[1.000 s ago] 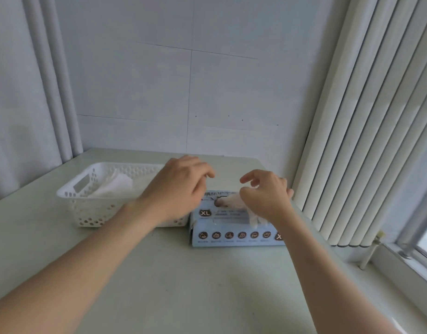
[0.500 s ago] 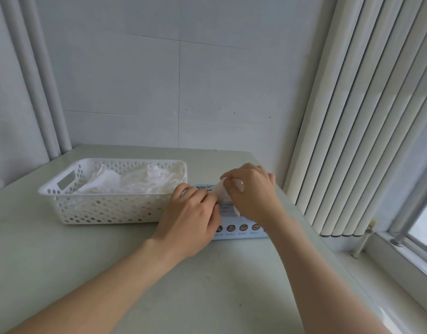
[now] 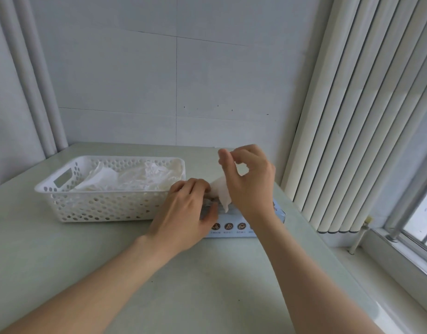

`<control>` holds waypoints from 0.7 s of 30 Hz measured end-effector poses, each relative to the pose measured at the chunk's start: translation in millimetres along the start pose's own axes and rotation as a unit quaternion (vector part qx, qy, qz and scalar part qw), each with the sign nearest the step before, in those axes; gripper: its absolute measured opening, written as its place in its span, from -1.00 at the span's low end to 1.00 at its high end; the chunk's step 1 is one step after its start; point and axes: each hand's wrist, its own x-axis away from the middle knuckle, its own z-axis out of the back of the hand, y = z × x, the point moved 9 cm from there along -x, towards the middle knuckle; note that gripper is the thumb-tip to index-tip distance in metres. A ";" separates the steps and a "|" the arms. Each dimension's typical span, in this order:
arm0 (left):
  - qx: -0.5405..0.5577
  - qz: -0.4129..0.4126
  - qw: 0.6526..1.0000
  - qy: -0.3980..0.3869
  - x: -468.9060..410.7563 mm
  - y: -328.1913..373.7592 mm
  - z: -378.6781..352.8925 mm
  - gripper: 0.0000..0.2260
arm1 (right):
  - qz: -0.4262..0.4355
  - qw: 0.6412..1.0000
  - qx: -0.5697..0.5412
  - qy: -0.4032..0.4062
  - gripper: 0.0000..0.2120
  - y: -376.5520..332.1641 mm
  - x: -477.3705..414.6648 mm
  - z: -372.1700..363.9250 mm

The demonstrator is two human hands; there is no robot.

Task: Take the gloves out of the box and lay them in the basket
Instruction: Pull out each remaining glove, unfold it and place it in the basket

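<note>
A light blue glove box (image 3: pixel 234 227) lies on the table, mostly hidden behind both hands. My right hand (image 3: pixel 249 179) is lifted above the box and pinches a white glove (image 3: pixel 220 192) that hangs down toward the box opening. My left hand (image 3: pixel 186 213) rests on the left part of the box top, fingers curled at the glove's lower end. A white perforated basket (image 3: pixel 63 189) stands just left of the box and holds several white gloves (image 3: pixel 140 177).
The pale green table (image 3: pixel 183 285) runs to a white wall at the back. White vertical blinds (image 3: pixel 352 116) hang close on the right, with a window sill (image 3: pixel 400 251) below them. White pipes (image 3: pixel 34 80) stand in the far left corner.
My right hand has risen, drawing the white glove up out of the box. My left hand came down from above the basket onto the box top and stays there.
</note>
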 end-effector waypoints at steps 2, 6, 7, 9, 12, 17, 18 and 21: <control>-0.006 0.006 1.000 0.003 -0.2 0.6 1.9 -0.74 | -0.032 0.998 0.007 -0.049 -0.89 1.8 0.9 -6.3; -0.021 0.014 0.999 0.022 -0.3 5.8 5.3 -0.74 | -0.125 0.968 0.104 -0.189 -0.61 30.2 8.6 -21.3; -0.025 0.014 0.999 0.028 -0.5 7.2 5.7 -0.75 | -0.137 0.960 0.128 -0.210 -0.64 34.9 9.7 -22.6; -0.032 0.008 0.999 0.038 -2.5 9.6 5.6 -0.77 | -0.160 0.953 0.143 -0.216 -0.82 42.9 9.5 -21.4; -0.031 0.006 0.999 0.035 -5.5 10.5 5.1 -0.76 | -0.164 0.960 0.111 -0.198 -0.86 41.3 7.8 -21.2; -0.017 0.003 0.999 0.034 -12.2 6.8 8.5 -0.73 | -0.125 0.967 0.093 -0.199 -0.93 37.6 7.3 -25.9; -0.012 0.003 0.999 0.038 -14.1 6.5 10.4 -0.75 | -0.122 0.969 0.089 -0.197 -0.93 39.0 7.1 -25.8; 0.005 0.008 0.999 0.052 -17.5 5.7 14.5 -0.82 | -0.118 0.969 0.082 -0.202 -0.82 43.2 6.8 -25.8</control>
